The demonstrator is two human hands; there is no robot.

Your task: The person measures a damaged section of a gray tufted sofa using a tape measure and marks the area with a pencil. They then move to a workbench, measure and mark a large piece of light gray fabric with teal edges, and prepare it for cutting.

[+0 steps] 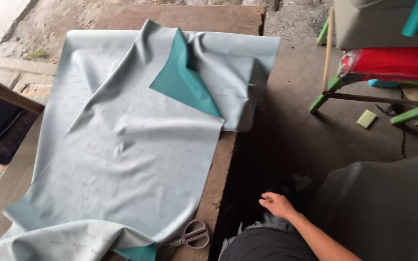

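Fingers [267, 197] of the right hand [277, 204] curl loosely and grasp nothing, the hand hanging in the dark gap off the right edge of the wooden table [221, 159]. No left hand is in view. Nearest the hand, pink-handled scissors [192, 236] lie on the table's near right corner, just touching the hem of a pale grey-blue sheet [122, 154] that covers most of the tabletop. At the far end of the table one corner of the sheet is folded over, showing a teal underside [182, 79]. Right of the table, well apart, stands a green-legged frame [335, 89] with a red cushion [393, 63]. A sound pickup, by this view, means reaching back over the table edge and taking the scissors by the handles without dragging the sheet.
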